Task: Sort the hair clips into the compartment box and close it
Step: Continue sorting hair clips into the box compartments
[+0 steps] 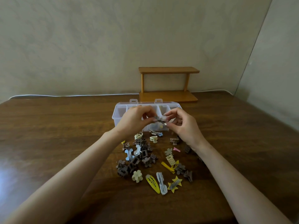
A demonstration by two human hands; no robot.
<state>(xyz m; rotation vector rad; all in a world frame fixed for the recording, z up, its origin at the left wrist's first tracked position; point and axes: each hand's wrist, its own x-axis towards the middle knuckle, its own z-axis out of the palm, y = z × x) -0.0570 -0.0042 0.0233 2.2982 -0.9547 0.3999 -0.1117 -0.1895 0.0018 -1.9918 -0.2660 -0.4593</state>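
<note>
My left hand (134, 120) and right hand (182, 125) both pinch a brown flower-shaped hair clip (158, 119) over the open clear plastic compartment box (120, 110), hiding its middle. Loose clips (145, 156) lie scattered nearer me on the glossy wooden table (56, 126). A small wooden shelf (168, 70) stands beyond the box.

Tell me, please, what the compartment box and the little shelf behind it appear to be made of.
The compartment box looks like clear, slightly frosted plastic: its dividers show through the walls. The shelf seems wood or wood-look board, honey-brown with a smooth satin sheen; grain is too faint to confirm.
</note>
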